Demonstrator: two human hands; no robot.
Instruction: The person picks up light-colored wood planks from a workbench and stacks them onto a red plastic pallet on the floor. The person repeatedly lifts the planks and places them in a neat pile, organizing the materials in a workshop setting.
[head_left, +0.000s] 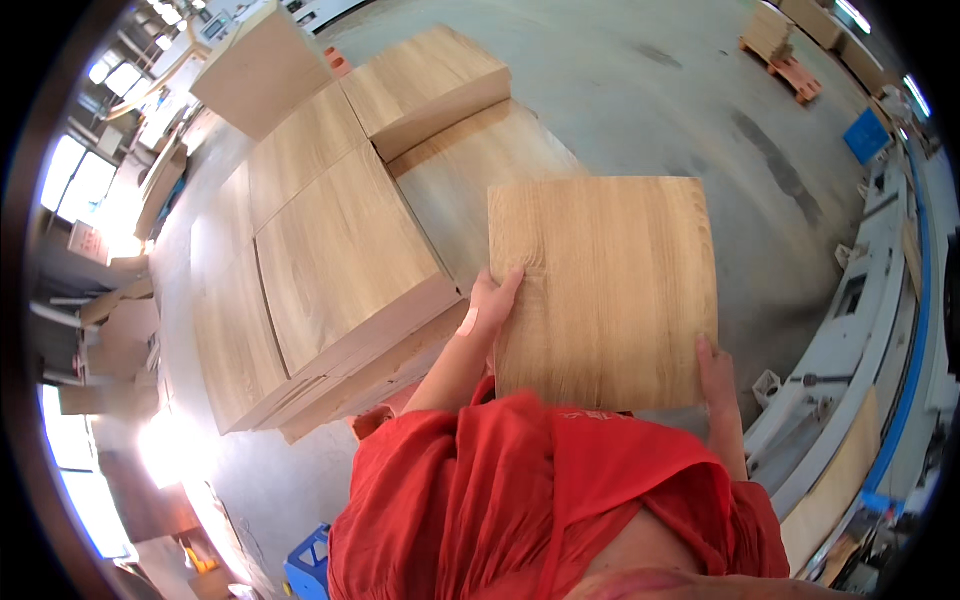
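A square wood-grain panel (610,290) is held up in front of my red clothing. At its left edge my left hand (494,300) is closed, the thumb lying on the face and the other fingers hidden behind. My right hand (715,372) grips the lower right edge, with its fingers mostly out of sight behind the board. Just left of the panel stand several stacks of similar wood-grain panels (345,260), set side by side. One stack at the back (430,80) rises higher than the lower pile (475,185) in front of it.
Along the right side runs a long grey machine (835,340) with a blue strip. A pallet (795,78) with boards stands far right, near a blue box (866,136). A tall pale stack (265,75) is at the back left. A blue plastic item (308,562) lies lower left.
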